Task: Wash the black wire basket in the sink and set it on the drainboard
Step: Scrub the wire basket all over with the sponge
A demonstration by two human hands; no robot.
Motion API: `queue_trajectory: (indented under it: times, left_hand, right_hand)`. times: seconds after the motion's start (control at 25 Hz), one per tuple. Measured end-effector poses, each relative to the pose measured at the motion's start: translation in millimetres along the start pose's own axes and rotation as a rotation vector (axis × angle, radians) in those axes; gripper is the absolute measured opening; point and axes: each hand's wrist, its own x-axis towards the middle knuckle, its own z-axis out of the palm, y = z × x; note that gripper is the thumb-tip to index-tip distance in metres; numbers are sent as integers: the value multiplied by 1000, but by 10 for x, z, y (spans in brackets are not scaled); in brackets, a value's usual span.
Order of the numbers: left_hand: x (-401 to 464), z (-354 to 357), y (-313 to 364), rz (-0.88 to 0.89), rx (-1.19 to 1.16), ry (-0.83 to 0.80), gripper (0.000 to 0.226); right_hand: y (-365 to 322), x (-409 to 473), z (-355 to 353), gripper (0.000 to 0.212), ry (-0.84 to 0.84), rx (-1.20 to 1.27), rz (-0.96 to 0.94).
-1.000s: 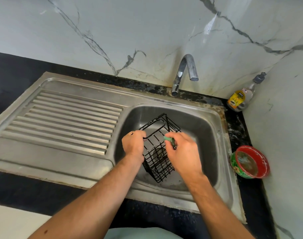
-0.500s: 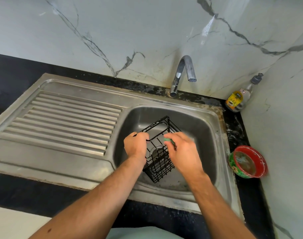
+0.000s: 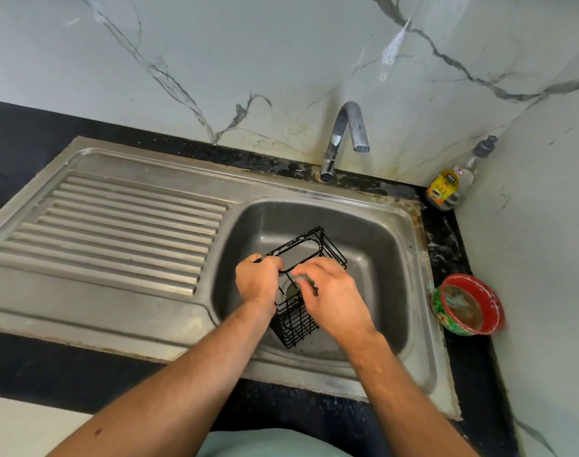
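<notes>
The black wire basket (image 3: 299, 252) is tilted inside the steel sink bowl (image 3: 373, 258), its open top facing the back wall. My left hand (image 3: 256, 283) grips the basket's near left rim. My right hand (image 3: 334, 291) pinches a small green scrubber (image 3: 303, 279) against the basket's right side. The ribbed drainboard (image 3: 116, 225) lies to the left of the bowl. The basket's lower part is partly hidden behind my hands.
A curved tap (image 3: 344, 133) stands behind the bowl, with no water visible from it. A soap bottle (image 3: 449, 183) sits in the back right corner. A red and green round tub (image 3: 467, 305) stands on the black counter (image 3: 472, 374) right of the sink.
The basket has turned and sits a little more upright. My right hand has slid the scrubber along the basket's side towards the left hand.
</notes>
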Motion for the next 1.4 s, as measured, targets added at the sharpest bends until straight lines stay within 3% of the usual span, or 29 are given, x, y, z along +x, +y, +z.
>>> queue_trajectory:
  times: [0.48, 0.76, 1.0, 1.12, 1.4]
  left_hand:
    - [-88, 37, -2, -39, -32, -12, 21]
    - [-71, 19, 69, -95, -48, 22, 17]
    - [-128, 48, 94, -146, -132, -8, 22]
    - [-118, 34, 101, -159, -109, 24, 15]
    - [-84, 42, 73, -213, -197, 94, 30]
  right_hand:
    - [-81, 61, -3, 11, 24, -145, 0]
    - [-58, 34, -87, 19, -45, 5, 155]
    - [-261, 113, 52, 11, -74, -63, -9]
    - [-199, -35, -29, 18, -89, -11, 55]
    - [-292, 174, -45, 19, -120, 56, 198]
